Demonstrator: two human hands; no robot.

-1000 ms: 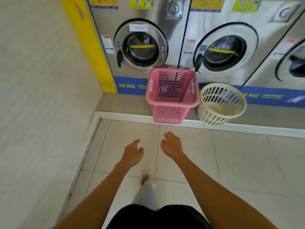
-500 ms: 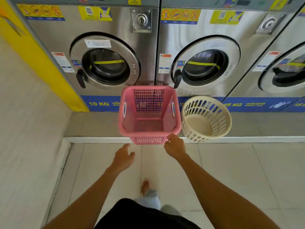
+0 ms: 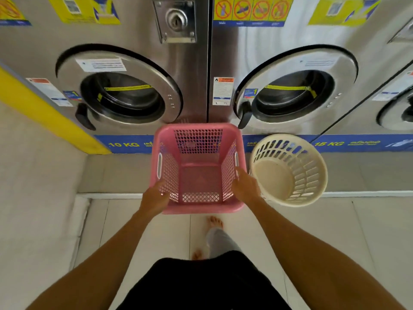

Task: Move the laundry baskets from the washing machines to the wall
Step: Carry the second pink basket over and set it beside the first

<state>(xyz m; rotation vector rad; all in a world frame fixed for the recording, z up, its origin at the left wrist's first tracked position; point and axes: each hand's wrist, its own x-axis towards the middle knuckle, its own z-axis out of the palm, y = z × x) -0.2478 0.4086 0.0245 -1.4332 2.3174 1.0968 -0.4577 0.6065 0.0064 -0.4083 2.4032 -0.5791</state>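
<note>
Pink basket [image 3: 197, 175] upright, mouth upward

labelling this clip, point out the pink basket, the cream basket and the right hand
pink basket [image 3: 199, 182], head view, on its bare floor
cream basket [image 3: 273, 180], head view, on its inner base
right hand [image 3: 245, 187], head view, on the back of the hand

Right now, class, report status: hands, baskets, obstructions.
Left hand and right hand at pink basket rim, grip unconfirmed. Cream basket close alongside right, untouched. Nothing blocking.
</note>
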